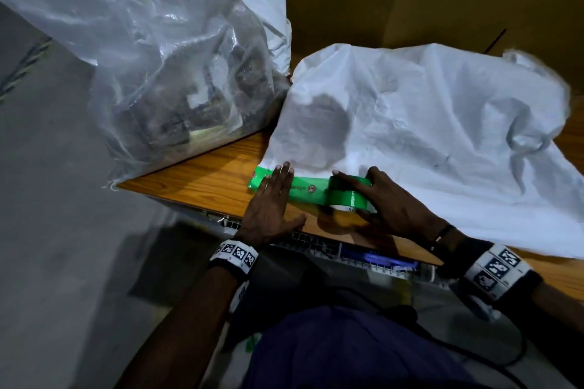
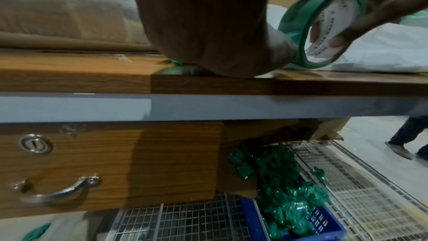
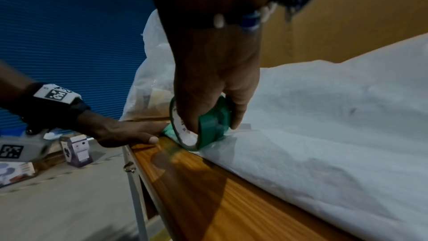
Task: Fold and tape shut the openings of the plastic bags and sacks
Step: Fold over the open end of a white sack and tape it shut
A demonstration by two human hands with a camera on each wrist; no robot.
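A: What is laid on the wooden counter (image 1: 205,178)?
B: A white sack (image 1: 410,136), its edge covered by green tape (image 1: 303,191).
A: And the hands?
B: The tape is pressed flat by the left hand (image 1: 271,202), fingers straight. Just beside it, the tape roll (image 1: 350,196) is gripped by the right hand (image 1: 395,202).

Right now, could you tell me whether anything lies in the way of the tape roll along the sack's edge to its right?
Nothing visible does. The right hand grips the tape roll on the white sack, whose edge beyond looks bare; the left hand presses the laid tape behind.

Dim room; wooden desk (image 1: 202,180), blue shutter (image 3: 69,34), grey floor (image 1: 47,262)
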